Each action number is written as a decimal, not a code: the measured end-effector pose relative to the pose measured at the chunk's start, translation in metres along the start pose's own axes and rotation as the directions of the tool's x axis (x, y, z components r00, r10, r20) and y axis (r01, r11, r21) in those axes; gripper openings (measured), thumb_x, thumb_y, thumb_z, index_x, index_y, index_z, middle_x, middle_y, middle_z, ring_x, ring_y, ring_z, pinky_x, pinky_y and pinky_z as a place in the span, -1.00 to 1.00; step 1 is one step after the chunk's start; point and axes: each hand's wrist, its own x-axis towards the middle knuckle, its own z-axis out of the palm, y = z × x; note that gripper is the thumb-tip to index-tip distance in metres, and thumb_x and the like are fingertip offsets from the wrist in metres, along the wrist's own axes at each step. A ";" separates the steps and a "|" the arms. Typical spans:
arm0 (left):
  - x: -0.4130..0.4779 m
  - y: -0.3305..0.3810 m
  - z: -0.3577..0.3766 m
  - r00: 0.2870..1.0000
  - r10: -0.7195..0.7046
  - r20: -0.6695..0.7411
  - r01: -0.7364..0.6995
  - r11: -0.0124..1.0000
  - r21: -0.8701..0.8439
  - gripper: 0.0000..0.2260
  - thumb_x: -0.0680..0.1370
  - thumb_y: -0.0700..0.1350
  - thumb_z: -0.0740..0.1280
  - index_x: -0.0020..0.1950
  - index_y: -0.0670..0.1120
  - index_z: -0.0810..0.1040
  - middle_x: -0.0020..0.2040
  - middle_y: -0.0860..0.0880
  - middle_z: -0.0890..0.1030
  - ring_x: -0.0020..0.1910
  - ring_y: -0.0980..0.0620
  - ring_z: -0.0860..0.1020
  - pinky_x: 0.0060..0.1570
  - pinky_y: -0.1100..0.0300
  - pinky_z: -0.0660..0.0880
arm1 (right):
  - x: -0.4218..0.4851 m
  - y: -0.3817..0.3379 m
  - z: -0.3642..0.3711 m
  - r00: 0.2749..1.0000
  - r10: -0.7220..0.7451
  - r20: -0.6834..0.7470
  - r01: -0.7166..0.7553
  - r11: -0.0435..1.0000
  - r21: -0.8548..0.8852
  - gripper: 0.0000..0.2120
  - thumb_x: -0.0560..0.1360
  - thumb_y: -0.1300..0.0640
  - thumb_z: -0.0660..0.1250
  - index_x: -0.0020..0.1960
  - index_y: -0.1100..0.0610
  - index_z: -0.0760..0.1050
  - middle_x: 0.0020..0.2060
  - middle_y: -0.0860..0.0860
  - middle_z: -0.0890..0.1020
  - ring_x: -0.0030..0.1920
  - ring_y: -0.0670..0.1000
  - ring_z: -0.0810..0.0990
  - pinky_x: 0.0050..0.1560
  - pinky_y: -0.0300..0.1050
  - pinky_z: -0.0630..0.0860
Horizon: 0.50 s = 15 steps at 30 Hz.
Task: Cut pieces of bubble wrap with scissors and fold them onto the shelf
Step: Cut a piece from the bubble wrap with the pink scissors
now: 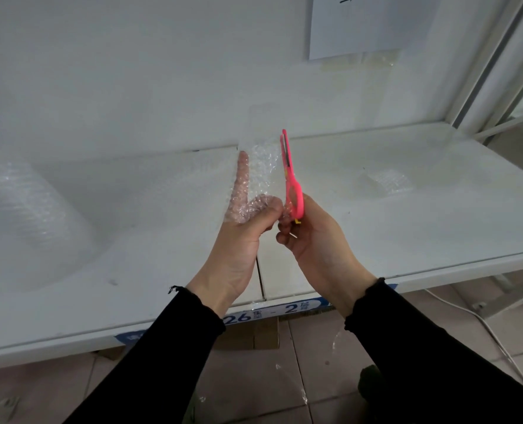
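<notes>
My left hand (238, 237) holds up a clear sheet of bubble wrap (261, 166) above the white shelf (407, 228), with the forefinger stretched up behind the wrap and the thumb pinching its lower edge. My right hand (315, 237) grips pink scissors (292, 182) by the handles, blades pointing up and nearly closed along the wrap's right edge. A large roll of bubble wrap (24, 215) lies at the shelf's left end. A small folded piece of bubble wrap (385, 183) rests on the shelf to the right.
A white wall stands behind the shelf, with a paper sheet (370, 22) taped at the upper right. A metal shelf post (495, 62) rises at the right. Blue labels (266, 313) run along the shelf's front edge. A white cable (499, 338) and cardboard lie on the tiled floor.
</notes>
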 end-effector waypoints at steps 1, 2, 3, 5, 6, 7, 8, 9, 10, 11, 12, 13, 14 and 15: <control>0.000 0.000 0.000 1.000 0.000 -0.005 0.000 1.000 -0.004 -0.29 0.60 -0.28 0.32 0.58 0.26 0.14 -0.23 0.02 0.56 -0.25 0.11 0.50 -0.02 0.18 0.40 | 0.001 0.001 0.001 1.000 -0.002 -0.007 0.002 1.000 -0.003 -0.74 0.61 0.11 0.25 -0.26 0.08 0.43 -0.33 -0.02 0.43 -0.32 -0.06 0.39 -0.26 -0.17 0.39; 0.000 0.000 0.001 1.000 0.001 -0.010 -0.001 1.000 -0.005 -0.29 0.60 -0.29 0.32 0.59 0.26 0.14 -0.24 0.03 0.56 -0.25 0.12 0.50 -0.03 0.20 0.41 | 0.001 0.001 0.001 1.000 -0.002 -0.011 0.002 1.000 -0.006 -0.73 0.61 0.11 0.25 -0.27 0.08 0.43 -0.33 -0.02 0.43 -0.33 -0.07 0.39 -0.26 -0.17 0.38; 0.000 -0.001 0.001 1.000 0.000 -0.019 0.000 1.000 -0.005 -0.28 0.59 -0.29 0.32 0.59 0.24 0.13 -0.25 0.03 0.56 -0.25 0.12 0.50 -0.06 0.22 0.42 | 0.002 0.002 0.002 1.000 -0.001 -0.014 0.001 1.000 -0.012 -0.72 0.61 0.11 0.24 -0.27 0.08 0.42 -0.34 -0.02 0.42 -0.34 -0.07 0.40 -0.26 -0.17 0.38; 0.000 -0.003 -0.001 0.999 -0.004 -0.036 0.004 1.000 -0.013 -0.28 0.59 -0.30 0.31 0.60 0.23 0.12 -0.26 0.04 0.55 -0.25 0.11 0.51 -0.07 0.21 0.42 | 0.002 0.002 0.003 1.000 0.003 -0.014 -0.004 1.000 -0.026 -0.73 0.61 0.09 0.24 -0.27 0.08 0.42 -0.35 -0.03 0.42 -0.35 -0.08 0.41 -0.26 -0.16 0.38; 0.000 -0.003 -0.001 0.999 -0.007 -0.038 0.006 1.000 -0.028 -0.28 0.60 -0.30 0.31 0.60 0.24 0.12 -0.27 0.03 0.55 -0.23 0.09 0.51 -0.04 0.19 0.42 | 0.002 0.003 0.004 1.000 0.007 -0.014 -0.007 1.000 -0.027 -0.73 0.61 0.09 0.24 -0.26 0.08 0.43 -0.35 -0.03 0.42 -0.35 -0.08 0.41 -0.25 -0.15 0.38; -0.001 -0.004 -0.002 0.999 -0.016 -0.038 0.014 0.999 -0.050 -0.27 0.59 -0.31 0.31 0.60 0.24 0.13 -0.27 0.01 0.55 -0.22 0.07 0.52 -0.02 0.16 0.40 | 0.003 0.003 0.004 1.000 0.009 -0.013 -0.009 1.000 -0.024 -0.73 0.61 0.09 0.24 -0.26 0.08 0.43 -0.36 -0.03 0.43 -0.34 -0.08 0.40 -0.25 -0.15 0.37; -0.001 -0.005 -0.002 0.999 -0.034 -0.040 0.030 0.997 -0.077 -0.27 0.59 -0.32 0.31 0.60 0.24 0.14 -0.29 0.00 0.55 -0.23 0.07 0.52 -0.02 0.16 0.39 | 0.002 0.003 0.004 1.000 0.005 -0.011 -0.005 1.000 -0.021 -0.74 0.61 0.10 0.25 -0.26 0.09 0.43 -0.36 -0.02 0.43 -0.34 -0.07 0.40 -0.24 -0.14 0.38; -0.001 -0.005 -0.002 0.997 -0.059 -0.050 0.053 0.993 -0.108 -0.28 0.59 -0.33 0.31 0.59 0.23 0.16 -0.30 0.00 0.54 -0.26 0.07 0.53 -0.04 0.17 0.38 | 0.002 0.003 0.003 1.000 -0.007 -0.007 0.007 1.000 -0.027 -0.75 0.60 0.10 0.25 -0.26 0.10 0.43 -0.35 -0.02 0.43 -0.33 -0.06 0.39 -0.24 -0.15 0.38; 0.000 -0.005 -0.003 0.994 -0.092 -0.067 0.081 0.987 -0.141 -0.30 0.58 -0.33 0.32 0.58 0.20 0.20 -0.31 0.00 0.54 -0.29 0.09 0.53 -0.07 0.18 0.37 | 0.002 0.003 0.003 1.000 -0.025 -0.002 0.024 0.998 -0.049 -0.76 0.59 0.10 0.26 -0.24 0.11 0.43 -0.35 -0.02 0.43 -0.32 -0.05 0.39 -0.24 -0.16 0.39; 0.000 -0.005 -0.004 0.987 -0.135 -0.087 0.119 0.978 -0.172 -0.35 0.57 -0.30 0.35 0.55 0.17 0.27 -0.30 0.01 0.55 -0.30 0.10 0.53 -0.10 0.18 0.37 | 0.002 0.003 0.002 0.999 -0.043 -0.002 0.043 0.995 -0.086 -0.78 0.59 0.10 0.27 -0.22 0.13 0.44 -0.33 -0.01 0.43 -0.31 -0.05 0.39 -0.24 -0.17 0.40; 0.000 -0.004 -0.005 0.975 -0.195 -0.106 0.171 0.964 -0.202 -0.44 0.55 -0.23 0.39 0.49 0.13 0.36 -0.27 0.02 0.55 -0.30 0.11 0.51 -0.13 0.18 0.37 | 0.003 0.002 -0.001 0.998 -0.060 -0.009 0.058 0.990 -0.131 -0.78 0.61 0.09 0.26 -0.18 0.14 0.45 -0.32 0.00 0.43 -0.30 -0.04 0.38 -0.24 -0.16 0.40; 0.000 -0.004 -0.007 0.954 -0.269 -0.129 0.234 0.943 -0.239 -0.55 0.52 -0.14 0.44 0.38 0.07 0.45 -0.23 0.01 0.54 -0.31 0.11 0.48 -0.15 0.19 0.36 | 0.005 0.001 -0.004 0.997 -0.075 -0.025 0.070 0.982 -0.176 -0.79 0.63 0.09 0.25 -0.15 0.16 0.46 -0.30 0.01 0.43 -0.29 -0.04 0.38 -0.23 -0.15 0.40; -0.001 -0.006 -0.010 0.921 -0.356 -0.158 0.302 0.910 -0.285 -0.64 0.49 -0.05 0.48 0.25 0.01 0.50 -0.22 0.00 0.52 -0.32 0.10 0.46 -0.17 0.18 0.37 | 0.007 0.000 -0.009 0.995 -0.093 -0.046 0.081 0.972 -0.222 -0.80 0.65 0.09 0.25 -0.11 0.17 0.47 -0.29 0.02 0.43 -0.29 -0.03 0.38 -0.23 -0.15 0.40; -0.003 -0.008 -0.014 0.870 -0.448 -0.205 0.367 0.867 -0.338 -0.68 0.46 0.02 0.51 0.12 -0.03 0.51 -0.23 -0.01 0.50 -0.33 0.09 0.44 -0.20 0.17 0.37 | 0.009 -0.002 -0.014 0.992 -0.111 -0.063 0.090 0.960 -0.265 -0.81 0.64 0.07 0.26 -0.07 0.17 0.48 -0.28 0.03 0.42 -0.29 -0.04 0.37 -0.23 -0.15 0.40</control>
